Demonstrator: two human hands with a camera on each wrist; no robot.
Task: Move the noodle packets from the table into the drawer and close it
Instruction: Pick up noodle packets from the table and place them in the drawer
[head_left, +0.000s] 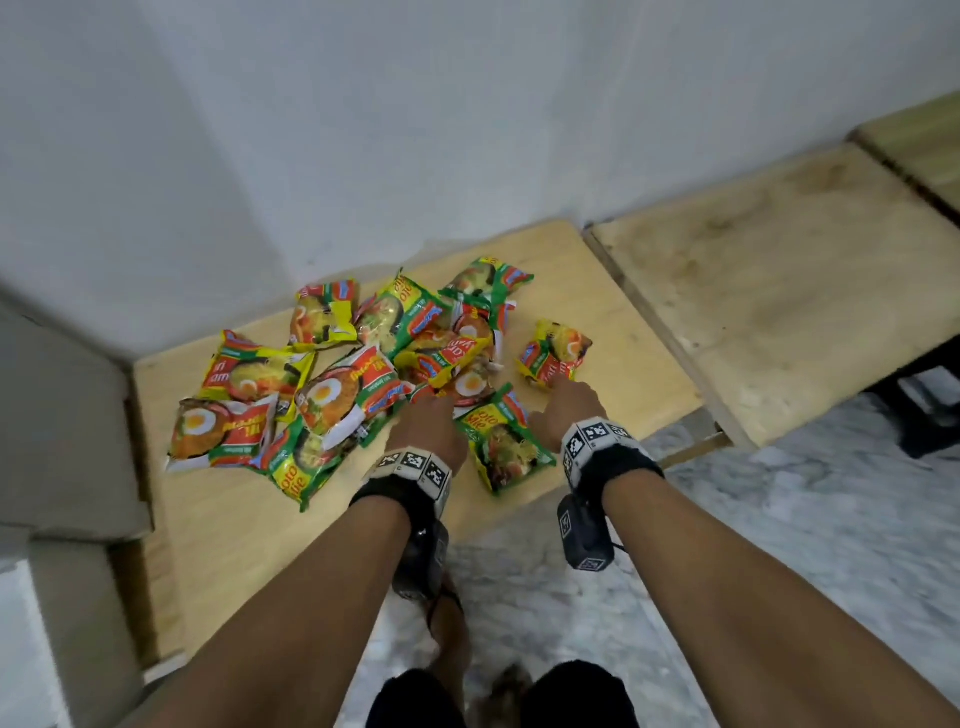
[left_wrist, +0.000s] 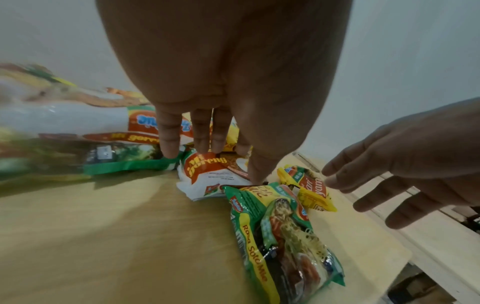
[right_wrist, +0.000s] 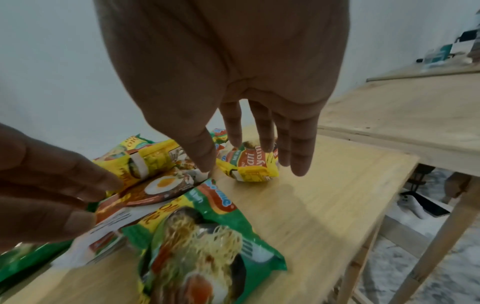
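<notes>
Several noodle packets lie in a loose heap (head_left: 363, 364) on the light wooden table (head_left: 249, 519). My left hand (head_left: 428, 402) reaches into the heap's near edge. Its straight fingers (left_wrist: 168, 144) touch a white and red mi goreng packet (left_wrist: 207, 174). My right hand (head_left: 563, 395) hovers with fingers spread just above a lone yellow kari ayam packet (head_left: 553, 353), also seen in the right wrist view (right_wrist: 255, 171). A green soto mie packet (head_left: 506, 447) lies between my wrists. Neither hand holds anything. No drawer shows.
A grey block-like unit (head_left: 67, 441) stands left of the table. A second, worn wooden table (head_left: 779, 312) adjoins on the right. A white wall (head_left: 467, 130) runs behind. Marbled floor (head_left: 779, 571) lies below the near edge.
</notes>
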